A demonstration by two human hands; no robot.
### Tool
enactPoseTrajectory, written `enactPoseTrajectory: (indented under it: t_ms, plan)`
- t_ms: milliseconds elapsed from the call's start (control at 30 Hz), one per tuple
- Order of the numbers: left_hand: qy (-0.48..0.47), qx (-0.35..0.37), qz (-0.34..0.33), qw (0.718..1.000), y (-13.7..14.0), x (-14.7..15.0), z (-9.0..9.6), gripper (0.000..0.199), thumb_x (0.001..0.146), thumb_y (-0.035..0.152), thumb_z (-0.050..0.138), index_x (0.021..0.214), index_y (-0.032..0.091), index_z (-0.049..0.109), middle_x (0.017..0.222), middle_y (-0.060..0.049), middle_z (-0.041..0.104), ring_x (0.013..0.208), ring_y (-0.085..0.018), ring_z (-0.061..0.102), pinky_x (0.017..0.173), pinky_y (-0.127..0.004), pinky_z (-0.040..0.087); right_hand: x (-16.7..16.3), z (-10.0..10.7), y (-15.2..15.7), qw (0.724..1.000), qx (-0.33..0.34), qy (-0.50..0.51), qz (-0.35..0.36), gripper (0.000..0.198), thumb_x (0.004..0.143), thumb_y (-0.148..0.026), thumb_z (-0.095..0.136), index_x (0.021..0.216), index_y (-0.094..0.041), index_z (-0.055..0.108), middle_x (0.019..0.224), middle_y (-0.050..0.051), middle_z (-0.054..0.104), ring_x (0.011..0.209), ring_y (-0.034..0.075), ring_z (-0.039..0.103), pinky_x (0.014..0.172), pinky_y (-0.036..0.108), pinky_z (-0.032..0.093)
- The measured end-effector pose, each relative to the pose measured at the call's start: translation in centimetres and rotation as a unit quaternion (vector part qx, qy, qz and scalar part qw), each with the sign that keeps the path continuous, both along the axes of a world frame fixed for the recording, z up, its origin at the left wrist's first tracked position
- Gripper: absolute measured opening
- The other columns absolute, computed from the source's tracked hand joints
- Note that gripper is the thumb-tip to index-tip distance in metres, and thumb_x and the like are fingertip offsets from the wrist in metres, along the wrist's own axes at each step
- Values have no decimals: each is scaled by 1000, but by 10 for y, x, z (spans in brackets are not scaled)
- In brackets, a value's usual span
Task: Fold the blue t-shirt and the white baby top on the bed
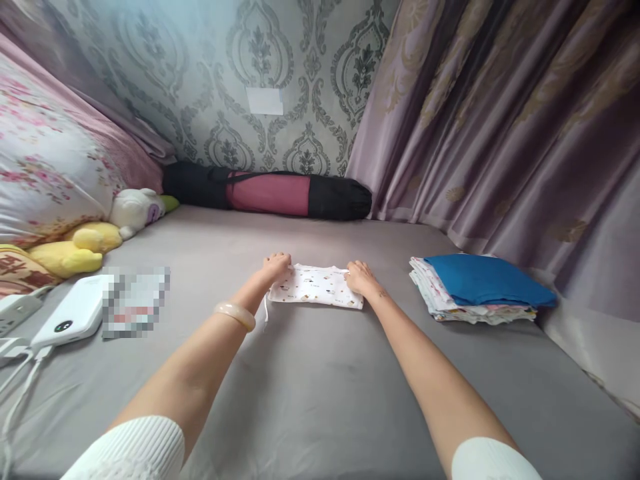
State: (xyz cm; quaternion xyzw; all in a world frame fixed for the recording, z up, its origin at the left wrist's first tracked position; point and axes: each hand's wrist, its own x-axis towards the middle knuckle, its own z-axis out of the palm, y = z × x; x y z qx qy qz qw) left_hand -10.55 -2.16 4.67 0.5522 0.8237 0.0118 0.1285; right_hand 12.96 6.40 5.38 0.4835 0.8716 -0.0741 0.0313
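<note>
A small white baby shirt (316, 288) with a scattered print lies folded into a flat rectangle on the grey bed sheet (310, 393). A thin white tie hangs out at its left edge. At its upper left corner, my left hand (278, 265) has its fingers curled onto the cloth. My right hand (361, 276) grips the upper right corner in the same way. The fingertips of both hands are partly hidden.
Folded clothes (480, 283) with a blue piece on top are stacked at right. A white power bank (75, 310) with a cable, a blurred packet (136, 303) and plush toys (137, 210) lie at left. A long black and maroon bag (270, 193) rests along the wall.
</note>
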Motion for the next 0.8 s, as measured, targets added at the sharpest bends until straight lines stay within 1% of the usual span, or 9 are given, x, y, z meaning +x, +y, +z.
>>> enactPoseTrajectory:
  t_ms: [100, 200, 400, 500, 567, 600, 667, 733, 800]
  plan:
    - [-12, -11, 5, 1000, 2, 0, 4, 35, 77, 23, 54, 112, 21, 60, 126, -12, 60, 120, -28, 53, 93, -36, 42, -2, 2, 3, 1000, -15, -5, -3, 32, 91, -21, 44, 119, -13, 58, 128, 17, 54, 121, 29, 47, 96, 37, 39]
    - [-19, -6, 3, 1000, -1, 1, 7, 40, 73, 20, 55, 113, 20, 59, 126, -12, 61, 117, -27, 55, 93, -35, 43, -3, 5, 5, 1000, -28, -5, -3, 33, 86, -19, 48, 118, -14, 58, 128, 18, 54, 121, 30, 47, 96, 39, 40]
    - [-38, 36, -10, 999, -13, 3, 14, 37, 73, 16, 49, 109, 20, 59, 114, -8, 68, 109, -23, 60, 95, -37, 41, -2, 12, 4, 999, -35, 4, 1, 39, 78, -17, 53, 116, -15, 59, 127, 17, 57, 120, 29, 51, 97, 40, 38]
    - [-57, 62, -21, 996, -17, 1, 21, 44, 73, 15, 47, 116, 21, 57, 114, -7, 68, 109, -23, 60, 98, -39, 39, -2, 15, 4, 999, -38, 10, 4, 43, 76, -15, 52, 119, -15, 58, 124, 15, 61, 118, 28, 53, 97, 40, 37]
    - [-73, 71, -33, 994, -19, -1, 27, 47, 72, 16, 47, 118, 21, 58, 114, -8, 69, 110, -25, 60, 99, -41, 39, -1, 18, 5, 999, -43, 15, 12, 47, 76, -14, 52, 122, -18, 58, 127, 13, 61, 119, 27, 53, 98, 40, 35]
    - [-83, 72, -41, 993, -19, -2, 31, 47, 72, 18, 48, 116, 21, 60, 112, -8, 70, 109, -26, 60, 98, -41, 39, 0, 21, 5, 999, -47, 17, 17, 47, 75, -14, 53, 121, -19, 59, 127, 12, 61, 119, 27, 53, 99, 40, 35]
    - [-106, 66, -58, 990, -21, -4, 38, 41, 70, 21, 50, 108, 20, 65, 103, -7, 72, 103, -27, 63, 92, -39, 43, 3, 27, 6, 998, -60, 18, 30, 40, 73, -15, 55, 111, -22, 66, 121, 10, 66, 116, 27, 55, 98, 39, 35]
    - [-130, 59, -75, 987, -22, -8, 46, 36, 69, 25, 51, 100, 18, 68, 94, -6, 73, 94, -25, 65, 82, -33, 47, 7, 34, 8, 996, -75, 21, 38, 31, 72, -16, 56, 97, -23, 71, 105, 8, 71, 107, 26, 60, 94, 37, 37]
    - [-157, 54, -93, 982, -25, -12, 54, 35, 68, 29, 50, 95, 17, 69, 88, -5, 72, 86, -23, 65, 72, -28, 47, 14, 42, 11, 995, -90, 31, 44, 25, 73, -18, 56, 91, -23, 73, 93, 5, 73, 96, 24, 63, 87, 33, 40]
